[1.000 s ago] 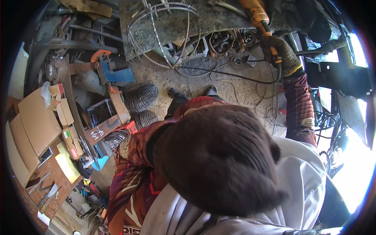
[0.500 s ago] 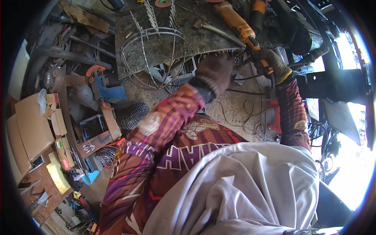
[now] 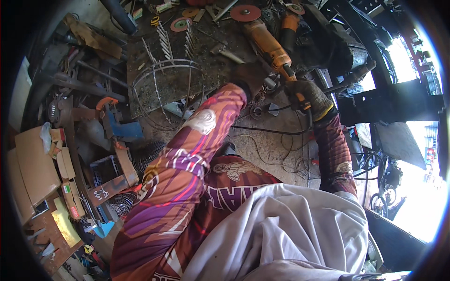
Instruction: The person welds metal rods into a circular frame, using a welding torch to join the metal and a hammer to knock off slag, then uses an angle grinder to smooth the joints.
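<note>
My right hand (image 3: 315,99), in a grey knit glove with a yellow cuff, is closed around the rear handle of an orange angle grinder (image 3: 272,47). The grinder lies slantwise over the bench's right part, and its black cord (image 3: 281,133) hangs from the handle end. My left hand (image 3: 251,77), in a dark glove, reaches over the near edge of the dark bench (image 3: 140,93). It is beside the handle of a hammer (image 3: 231,55), covering the handle's near end. Shadow hides its fingers, so I cannot tell whether it grips anything.
A round wire frame (image 3: 156,77) stands at the bench's left. Behind it are rows of metal rods (image 3: 164,41) and discs, including a reddish one (image 3: 245,13). A second orange power tool (image 3: 289,25) lies right. Cardboard boxes (image 3: 37,161) and a blue-orange clamp (image 3: 119,122) are at left.
My left hand has moved forward onto the bench edge, beside the hammer handle. My right hand keeps its hold on the grinder. The view has shifted, showing more of the bench's far side.
</note>
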`<state>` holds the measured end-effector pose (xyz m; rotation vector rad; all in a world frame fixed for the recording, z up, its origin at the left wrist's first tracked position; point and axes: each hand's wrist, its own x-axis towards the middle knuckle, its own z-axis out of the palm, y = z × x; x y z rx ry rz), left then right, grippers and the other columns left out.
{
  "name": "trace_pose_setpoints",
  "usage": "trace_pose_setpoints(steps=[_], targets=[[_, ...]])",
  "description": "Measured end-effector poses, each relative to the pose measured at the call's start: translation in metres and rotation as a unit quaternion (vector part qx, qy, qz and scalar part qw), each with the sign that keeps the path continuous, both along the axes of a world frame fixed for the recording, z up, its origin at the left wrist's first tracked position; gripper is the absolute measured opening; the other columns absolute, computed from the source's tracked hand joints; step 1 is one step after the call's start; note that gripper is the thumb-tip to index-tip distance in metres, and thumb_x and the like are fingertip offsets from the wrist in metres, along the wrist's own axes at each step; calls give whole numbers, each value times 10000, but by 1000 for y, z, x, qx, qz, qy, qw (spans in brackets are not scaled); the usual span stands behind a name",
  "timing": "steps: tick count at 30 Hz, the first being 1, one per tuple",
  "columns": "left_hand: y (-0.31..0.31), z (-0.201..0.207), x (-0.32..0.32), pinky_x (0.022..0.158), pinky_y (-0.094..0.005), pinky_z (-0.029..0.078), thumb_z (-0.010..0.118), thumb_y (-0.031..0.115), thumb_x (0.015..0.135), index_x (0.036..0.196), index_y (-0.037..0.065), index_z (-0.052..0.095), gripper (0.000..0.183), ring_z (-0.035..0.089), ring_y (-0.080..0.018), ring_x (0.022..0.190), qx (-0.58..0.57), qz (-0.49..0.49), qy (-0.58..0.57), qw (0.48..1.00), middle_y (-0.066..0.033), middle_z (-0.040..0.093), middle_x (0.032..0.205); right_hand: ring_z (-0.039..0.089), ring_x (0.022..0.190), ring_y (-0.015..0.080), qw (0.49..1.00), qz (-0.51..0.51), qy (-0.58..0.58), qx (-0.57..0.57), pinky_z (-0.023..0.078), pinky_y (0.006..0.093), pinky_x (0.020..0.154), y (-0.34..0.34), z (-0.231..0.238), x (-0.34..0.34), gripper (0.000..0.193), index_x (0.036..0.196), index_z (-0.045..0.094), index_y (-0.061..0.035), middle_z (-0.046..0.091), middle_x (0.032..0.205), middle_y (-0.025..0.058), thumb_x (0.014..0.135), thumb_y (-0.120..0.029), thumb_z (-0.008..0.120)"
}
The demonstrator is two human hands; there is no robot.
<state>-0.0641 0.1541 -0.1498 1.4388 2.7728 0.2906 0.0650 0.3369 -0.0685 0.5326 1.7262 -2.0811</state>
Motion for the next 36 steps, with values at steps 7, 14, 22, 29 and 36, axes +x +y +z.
trace_pose_setpoints(steps=[7,14,22,29,36], targets=[[-39,21,12,826,-448,540,617,172,848,1102,148,683,263,659,-293,1020,-63,87,46,993,-119,623,1135,593,614,89,997,-16,-3,-78,493,228,523,-7,-29,-10,215,1056,639,1,615,795,11,905,-152,646],[-49,-2,17,810,-433,527,609,198,877,1070,138,707,225,669,-306,981,108,286,-48,951,-110,569,1154,520,501,89,993,-8,-5,-119,392,230,411,-31,-47,-27,211,1064,605,-13,571,717,-2,930,-174,632],[-59,14,58,795,-439,508,574,201,905,1081,141,696,222,646,-278,966,-62,207,61,974,-102,562,1135,601,627,94,994,34,47,-91,489,234,542,-26,-78,-34,233,1085,670,21,643,803,15,971,-171,601],[-74,56,99,829,-441,530,608,187,874,1176,131,647,310,646,-307,1014,-110,158,-15,981,-115,572,1128,650,617,139,993,-24,22,-117,557,262,552,-46,-80,-29,283,1110,623,-4,671,835,55,945,-231,655],[-116,75,128,882,-435,535,636,239,859,1229,94,611,399,644,-341,1037,47,10,-160,986,-165,626,1158,671,697,147,996,-42,-18,-73,566,277,626,-54,-72,-27,301,1089,645,-3,684,873,56,945,-267,660]])
